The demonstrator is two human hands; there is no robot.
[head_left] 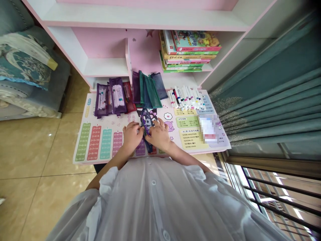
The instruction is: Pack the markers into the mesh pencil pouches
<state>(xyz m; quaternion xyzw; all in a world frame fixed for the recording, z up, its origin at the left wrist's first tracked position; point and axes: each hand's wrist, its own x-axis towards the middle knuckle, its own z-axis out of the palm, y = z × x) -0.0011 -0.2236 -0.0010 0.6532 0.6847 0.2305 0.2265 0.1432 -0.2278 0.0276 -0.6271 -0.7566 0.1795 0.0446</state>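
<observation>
A dark blue mesh zip pouch (146, 115) lies lengthwise on the printed desk mat, its mouth spread a little, right in front of me. My left hand (133, 135) grips its left edge with thumb and curled fingers. On the opposite edge, my right hand (159, 134) holds the pouch, its fingers bent over the side. Whether anything is inside the pouch I cannot tell. Just beyond it lie flat green mesh pouches (149, 90). To the left, purple mesh pouches (117, 95) contain white markers. Loose white markers (187, 97) form a pile on the right.
A red pouch (128, 97) lies beside the purple ones, and a blue one (159, 85) behind the green. Stacked books (190, 50) stand on the pink and white shelf (105, 67) at the back. A blurred pale rectangular item (208, 129) rests right; curtains (265, 87) hang beyond.
</observation>
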